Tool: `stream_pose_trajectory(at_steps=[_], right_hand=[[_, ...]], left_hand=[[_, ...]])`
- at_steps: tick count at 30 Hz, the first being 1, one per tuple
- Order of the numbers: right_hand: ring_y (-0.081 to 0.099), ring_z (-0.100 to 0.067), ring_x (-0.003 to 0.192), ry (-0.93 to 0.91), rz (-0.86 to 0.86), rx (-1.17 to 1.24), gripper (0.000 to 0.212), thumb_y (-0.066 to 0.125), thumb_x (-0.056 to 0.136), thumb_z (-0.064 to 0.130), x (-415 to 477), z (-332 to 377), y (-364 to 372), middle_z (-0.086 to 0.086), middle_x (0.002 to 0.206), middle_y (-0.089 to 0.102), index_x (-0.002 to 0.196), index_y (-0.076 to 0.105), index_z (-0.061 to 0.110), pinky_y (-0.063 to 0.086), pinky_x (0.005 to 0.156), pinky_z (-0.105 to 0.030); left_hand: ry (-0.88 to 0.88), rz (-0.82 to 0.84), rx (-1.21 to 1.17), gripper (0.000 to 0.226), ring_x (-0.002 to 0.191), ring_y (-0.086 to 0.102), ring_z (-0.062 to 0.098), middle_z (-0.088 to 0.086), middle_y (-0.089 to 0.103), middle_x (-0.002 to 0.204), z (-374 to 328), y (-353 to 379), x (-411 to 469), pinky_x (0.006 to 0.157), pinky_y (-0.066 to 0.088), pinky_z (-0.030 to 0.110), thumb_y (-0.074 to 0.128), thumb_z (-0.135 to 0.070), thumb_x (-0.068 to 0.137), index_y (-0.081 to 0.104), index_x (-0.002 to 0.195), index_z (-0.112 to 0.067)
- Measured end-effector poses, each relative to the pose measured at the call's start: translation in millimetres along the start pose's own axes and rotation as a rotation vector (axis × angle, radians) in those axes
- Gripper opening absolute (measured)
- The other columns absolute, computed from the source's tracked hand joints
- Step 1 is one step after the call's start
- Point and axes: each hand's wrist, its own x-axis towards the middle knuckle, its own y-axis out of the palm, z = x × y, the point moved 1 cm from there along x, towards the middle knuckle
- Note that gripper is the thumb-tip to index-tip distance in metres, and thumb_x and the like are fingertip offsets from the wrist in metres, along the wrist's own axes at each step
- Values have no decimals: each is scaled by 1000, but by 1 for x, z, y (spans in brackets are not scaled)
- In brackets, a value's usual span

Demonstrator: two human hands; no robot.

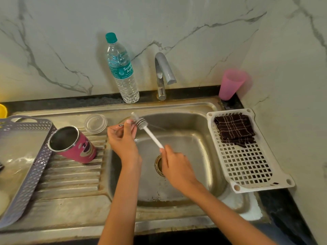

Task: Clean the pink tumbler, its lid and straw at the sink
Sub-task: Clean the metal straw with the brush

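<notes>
The pink tumbler (77, 145) with a cartoon face stands tilted on the draining board, its open steel mouth leaning against a grey basket. Its clear lid (95, 123) lies flat on the board behind it. My left hand (123, 138) pinches a thin metal straw (121, 125) over the sink's left edge; only the straw's end shows. My right hand (174, 165) grips the white handle of a bottle brush (141, 123), whose grey bristle head touches my left fingers and the straw.
The steel sink (177, 138) has a drain partly hidden by my right hand. A tap (163, 71) and a water bottle (122, 68) stand behind it. A white rack (247, 167) with a dark cloth (234, 129) sits right, a pink cup (231, 84) behind. The grey basket (33, 167) sits left.
</notes>
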Motion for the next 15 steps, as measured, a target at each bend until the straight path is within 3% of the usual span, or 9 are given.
stream_pose_trajectory(at_steps=[3, 6, 8, 10, 12, 15], right_hand=[[50, -15, 51, 186, 12, 54, 39, 24, 105, 36, 14, -27, 1, 4, 62, 50, 104, 52, 10, 40, 49, -30], [49, -14, 47, 57, -44, 61, 40, 21, 103, 40, 7, -17, -4, 4, 59, 51, 99, 50, 13, 37, 44, -27], [55, -20, 50, -34, -43, 17, 41, 16, 100, 44, -2, -6, -2, 0, 62, 55, 98, 46, 16, 45, 47, -36], [61, -26, 58, 55, -22, -23, 39, 19, 103, 40, 2, -18, 2, -4, 68, 60, 103, 48, 14, 52, 54, -42], [59, -21, 59, 244, 44, -14, 39, 23, 104, 36, 12, -45, 2, -2, 69, 58, 107, 52, 10, 49, 53, -35], [49, -11, 53, 269, 72, -15, 39, 23, 105, 36, 14, -61, -3, 3, 65, 51, 103, 52, 10, 35, 45, -22]], left_hand=[[17, 8, -3, 21, 86, 71, 14, 9, 68, 93, -4, -1, -1, 83, 57, 27, 60, -3, 94, 45, 87, -15], [15, 10, 23, 20, 86, 71, 13, 8, 67, 92, -6, -2, 3, 86, 57, 30, 60, -2, 93, 46, 87, -15], [2, 11, 18, 21, 84, 71, 11, 7, 67, 92, -6, 0, 2, 87, 57, 31, 60, -1, 93, 46, 87, -16], [26, 27, 9, 21, 84, 71, 11, 7, 67, 91, -11, 2, -1, 85, 57, 30, 59, -1, 93, 46, 87, -16], [98, 49, 34, 22, 85, 71, 12, 5, 69, 88, -21, 1, -1, 84, 57, 29, 60, -1, 93, 46, 86, -17], [234, 60, 128, 24, 83, 71, 9, -2, 68, 83, -37, 2, 5, 82, 57, 27, 64, -4, 91, 49, 84, -21]])
